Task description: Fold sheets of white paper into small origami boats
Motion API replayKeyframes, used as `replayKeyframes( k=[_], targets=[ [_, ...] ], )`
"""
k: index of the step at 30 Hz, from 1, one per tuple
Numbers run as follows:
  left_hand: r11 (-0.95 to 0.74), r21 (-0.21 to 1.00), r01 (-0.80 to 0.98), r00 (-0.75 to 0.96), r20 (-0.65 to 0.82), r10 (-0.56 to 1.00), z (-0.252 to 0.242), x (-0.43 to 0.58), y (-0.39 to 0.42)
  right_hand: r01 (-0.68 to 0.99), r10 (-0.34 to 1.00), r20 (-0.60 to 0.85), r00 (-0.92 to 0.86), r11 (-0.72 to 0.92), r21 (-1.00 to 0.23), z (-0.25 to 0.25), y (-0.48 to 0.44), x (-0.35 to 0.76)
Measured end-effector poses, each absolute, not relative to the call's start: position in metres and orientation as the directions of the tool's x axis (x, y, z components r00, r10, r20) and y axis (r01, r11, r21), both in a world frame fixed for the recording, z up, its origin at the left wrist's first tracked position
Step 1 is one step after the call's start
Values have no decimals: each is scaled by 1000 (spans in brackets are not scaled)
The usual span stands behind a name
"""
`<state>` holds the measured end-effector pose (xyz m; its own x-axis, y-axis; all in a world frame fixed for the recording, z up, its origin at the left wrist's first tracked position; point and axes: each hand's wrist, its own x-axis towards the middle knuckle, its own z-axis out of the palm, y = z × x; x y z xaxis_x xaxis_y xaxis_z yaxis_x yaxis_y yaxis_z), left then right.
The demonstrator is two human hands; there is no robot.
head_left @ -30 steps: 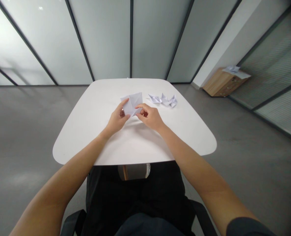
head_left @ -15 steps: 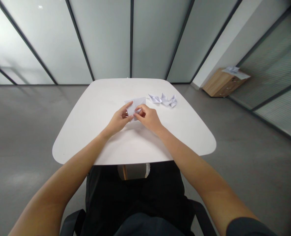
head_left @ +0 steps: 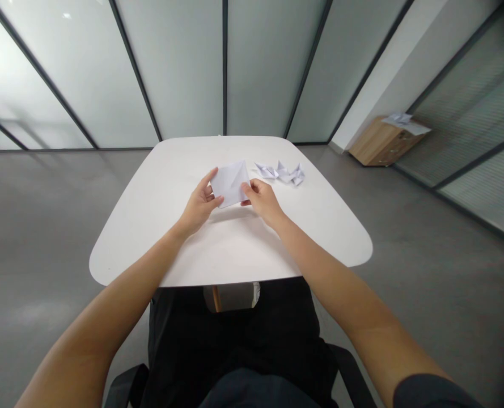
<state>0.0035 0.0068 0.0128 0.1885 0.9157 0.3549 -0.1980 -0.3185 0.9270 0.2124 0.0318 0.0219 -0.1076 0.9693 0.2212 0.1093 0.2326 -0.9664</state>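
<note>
A folded sheet of white paper (head_left: 230, 183) is held between the two hands, a little above the bench as it seems, and it is tilted so that its shape looks like a diamond with one corner pointing upward. Fold lines can be seen on its face. The sheet is gripped by both hands: its left side is held by the left hand (head_left: 198, 207), whose fingers are spread along the edge while the thumb side is kept near the lower edge, and its right corner is pinched by the fingers of the right hand (head_left: 263, 202). Whether the paper is touching the bench cannot be told exactly. Just beside the sheet, on the far right side, a small row of folded paper pieces (head_left: 279, 174) is lying on the bench, and these pieces are not touched by either hand. The bench (head_left: 149, 238) is white and has rounded corners, and both forearms are reached over its near edge. The person's dark trousers (head_left: 234, 340) and the arms of a black chair (head_left: 126, 388) are seen below it. Further away, on the right, loose paper (head_left: 405, 120) is placed on a low wooden cabinet (head_left: 381, 144), which stands on the grey floor (head_left: 43, 255) near frosted glass panels (head_left: 179, 68).
</note>
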Motion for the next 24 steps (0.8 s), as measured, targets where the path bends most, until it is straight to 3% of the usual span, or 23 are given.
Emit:
replayKeyframes(
  k=[6, 13, 16, 20, 24],
  targets=[
    [-242, 940, -239, 177, 287, 941, 13, 2, 6, 84, 967, 240, -82, 247, -965, 21, 32, 215],
    [-150, 962, -226, 93, 175, 980, 13, -2, 10, 56, 980, 154, -125, 162, -985, 22, 33, 218],
    [-161, 966, -201, 54, 174, 983, 14, -2, 9, 142, 987, 124, -104, 138, -980, 20, 34, 220],
    [-161, 978, -135, 43, 168, 985, 14, -1, 8, 285, 979, 190, -69, 202, -937, 21, 32, 222],
    [-160, 982, -97, 39, 164, 986, 13, 1, 7, 309, 973, 224, -60, 232, -922, 26, 27, 222]
  ],
)
